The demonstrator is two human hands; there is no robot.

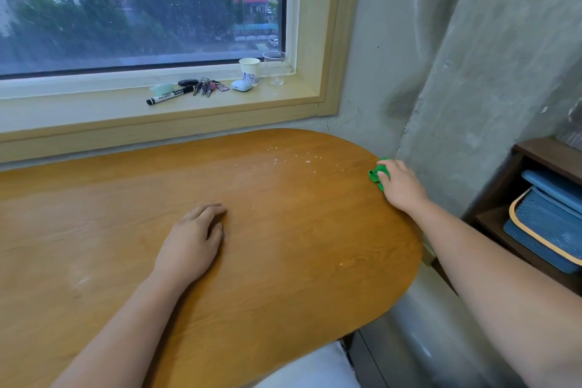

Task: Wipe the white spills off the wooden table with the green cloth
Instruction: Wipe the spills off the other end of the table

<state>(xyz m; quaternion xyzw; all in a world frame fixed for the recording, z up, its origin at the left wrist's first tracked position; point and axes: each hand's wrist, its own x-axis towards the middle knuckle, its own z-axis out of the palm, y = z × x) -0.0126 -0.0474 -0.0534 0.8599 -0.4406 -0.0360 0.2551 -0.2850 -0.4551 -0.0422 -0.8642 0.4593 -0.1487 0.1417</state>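
The wooden table [283,261] has a rounded right end. White spills [293,157] lie as scattered small drops near its far right part, with a faint whitish smear to their left. A green cloth [376,175] is bunched at the table's right edge, mostly covered by my right hand [400,186], whose fingers are closed over it. My left hand [192,239] rests palm down on the middle of the table with fingers loosely curled, holding nothing.
On the window sill [94,110] behind the table lie a black marker [170,95], keys [204,86], a white earbud case [242,85], a paper cup [249,70] and a clear cup [275,68]. A dark shelf [535,151] with a blue basket [548,224] stands at right.
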